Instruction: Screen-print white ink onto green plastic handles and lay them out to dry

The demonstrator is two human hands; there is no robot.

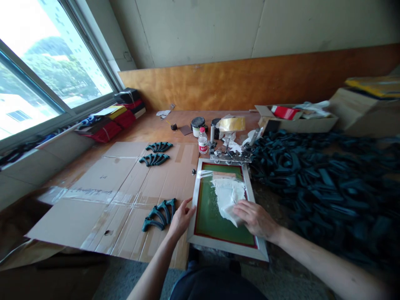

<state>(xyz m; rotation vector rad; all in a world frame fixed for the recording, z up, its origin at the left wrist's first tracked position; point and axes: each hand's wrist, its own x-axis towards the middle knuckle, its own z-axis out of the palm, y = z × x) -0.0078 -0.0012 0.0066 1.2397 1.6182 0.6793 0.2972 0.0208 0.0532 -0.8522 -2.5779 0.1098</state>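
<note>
Right hand (255,219) open, pressing flat on white cloth (228,198) atop green-meshed silkscreen frame (218,243); left hand (181,218) open, fingers beside the frame's left edge.

Huge pile of dark plastic parts (321,196) right, flattened cardboard (78,221) left, tape roll (231,123) and little bottle (203,141) way back.

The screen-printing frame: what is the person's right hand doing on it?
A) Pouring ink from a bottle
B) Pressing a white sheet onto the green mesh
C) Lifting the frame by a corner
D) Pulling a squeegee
B. The right hand lies on the white sheet, which is spread over the green mesh of the screen-printing frame.
</note>
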